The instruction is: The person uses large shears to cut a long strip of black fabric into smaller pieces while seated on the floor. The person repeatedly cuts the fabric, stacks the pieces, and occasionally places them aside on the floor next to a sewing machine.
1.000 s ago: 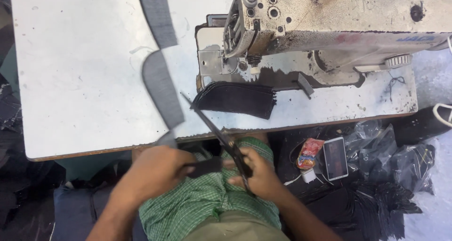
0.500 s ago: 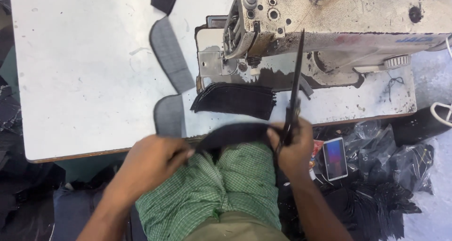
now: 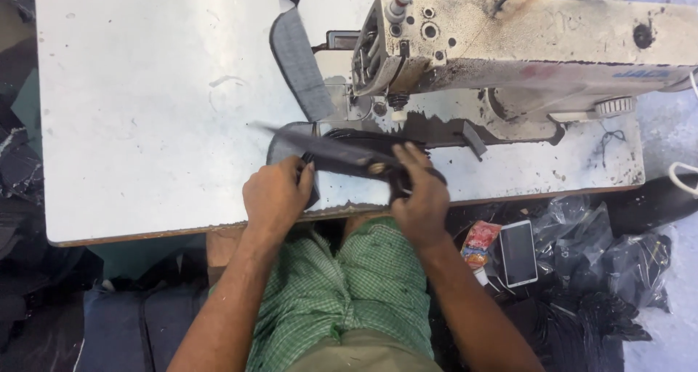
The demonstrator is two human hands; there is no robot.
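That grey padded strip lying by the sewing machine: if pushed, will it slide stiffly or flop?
The grey padded strip probably flops: it curves across the table. Likely light, being thin and flat. It shouldn't roll.

The scissors (image 3: 331,152), which were standing blades-up in the right hand (image 3: 419,195) half a second ago, are now lying nearly level across the dark fabric piece (image 3: 349,148), blades pointing left. Both hands are coming up from the lap onto the table (image 3: 145,110) edge; the left hand (image 3: 276,195) is now pressing on the fabric beside the blades. The grey padded strip (image 3: 299,65) is sliding further up the table.
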